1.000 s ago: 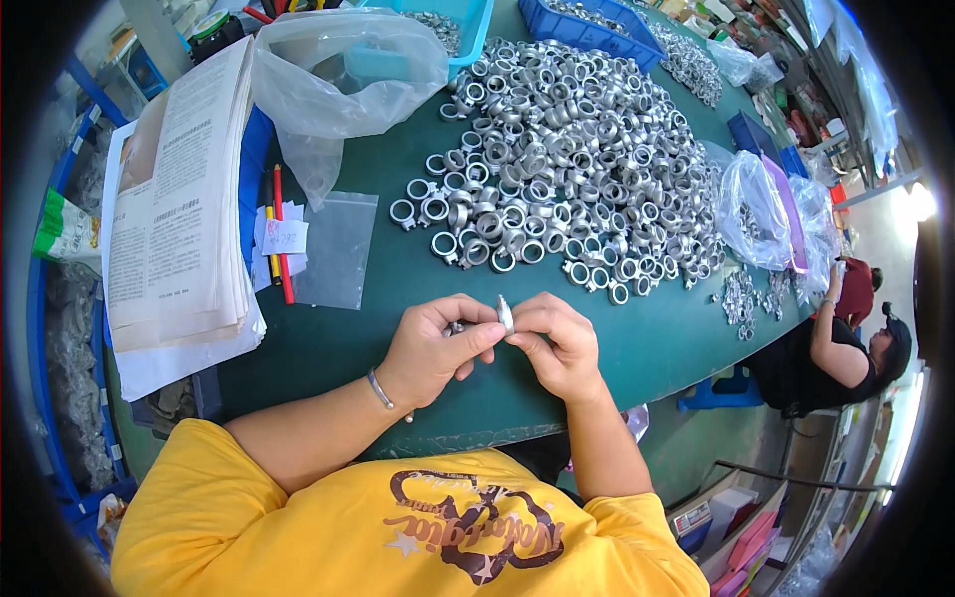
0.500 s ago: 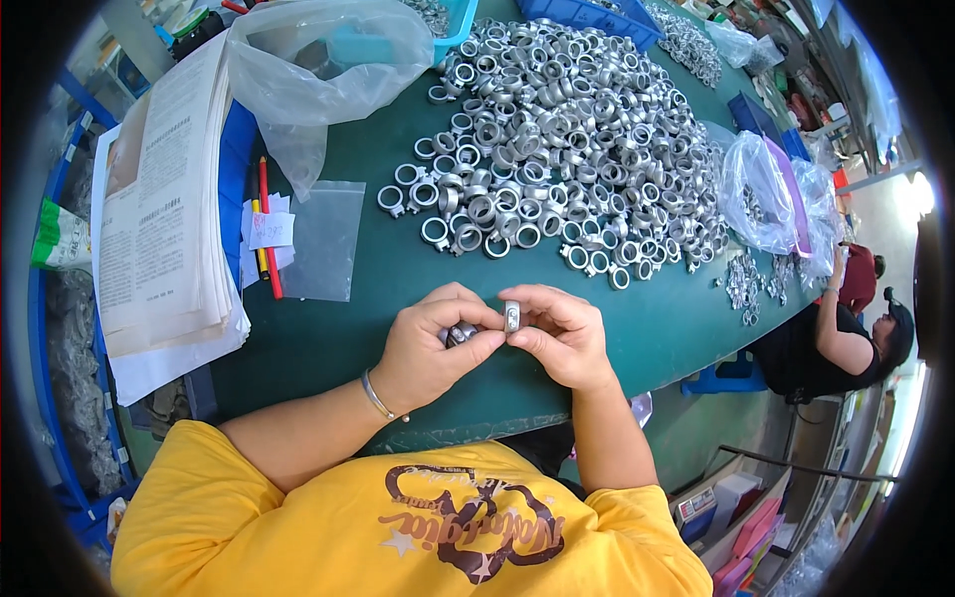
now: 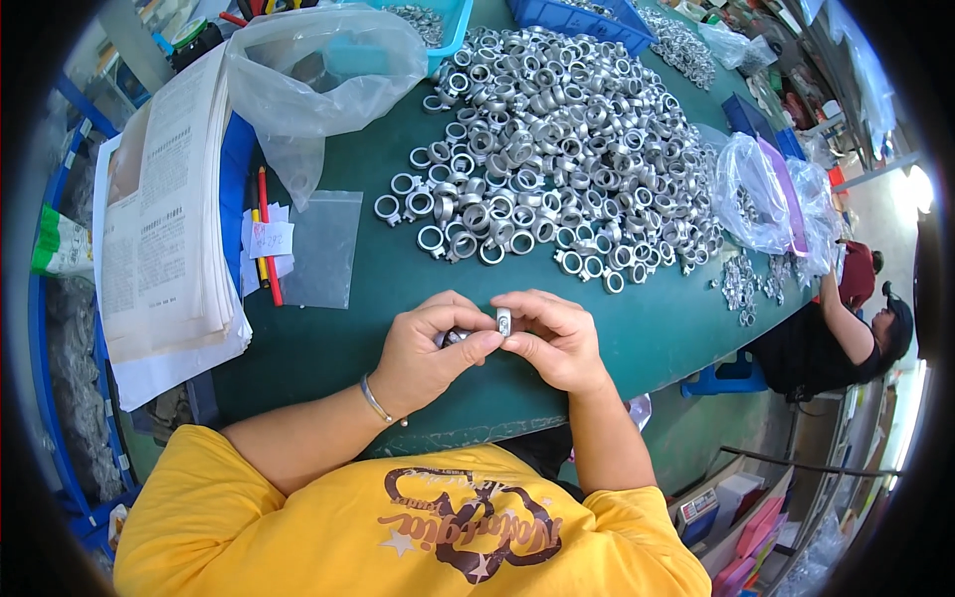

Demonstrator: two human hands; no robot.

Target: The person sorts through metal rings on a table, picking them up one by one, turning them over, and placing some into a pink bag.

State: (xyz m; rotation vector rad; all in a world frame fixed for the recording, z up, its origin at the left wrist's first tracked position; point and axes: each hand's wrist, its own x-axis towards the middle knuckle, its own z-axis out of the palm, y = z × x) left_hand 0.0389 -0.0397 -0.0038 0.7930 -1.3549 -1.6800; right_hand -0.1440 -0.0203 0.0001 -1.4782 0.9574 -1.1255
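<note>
My right hand (image 3: 562, 343) pinches one silver metal ring (image 3: 504, 321) between thumb and index finger, its outer band turned toward me. The thumb and fingertips of my left hand (image 3: 423, 343) meet the ring's left side. Curled in that same left hand are more metal rings (image 3: 454, 337), partly hidden by its fingers. Both hands are together above the near part of the green table (image 3: 328, 363). Beyond them spreads a large heap of similar metal rings (image 3: 567, 139), many with a small lug on the rim.
Left are a stack of printed paper (image 3: 164, 219), red (image 3: 264, 214) and yellow-black pencils, and a clear bag (image 3: 326, 249). A plastic bag (image 3: 308, 99) and turquoise tray (image 3: 453, 45) stand behind. Blue bin (image 3: 587, 28) sits far back. At right, another person (image 3: 836, 333) sits by bagged parts (image 3: 751, 194).
The hands have shifted very slightly left with the ring still pinched between them. At the right, the other person's arm has lowered. The heap looks the same.
</note>
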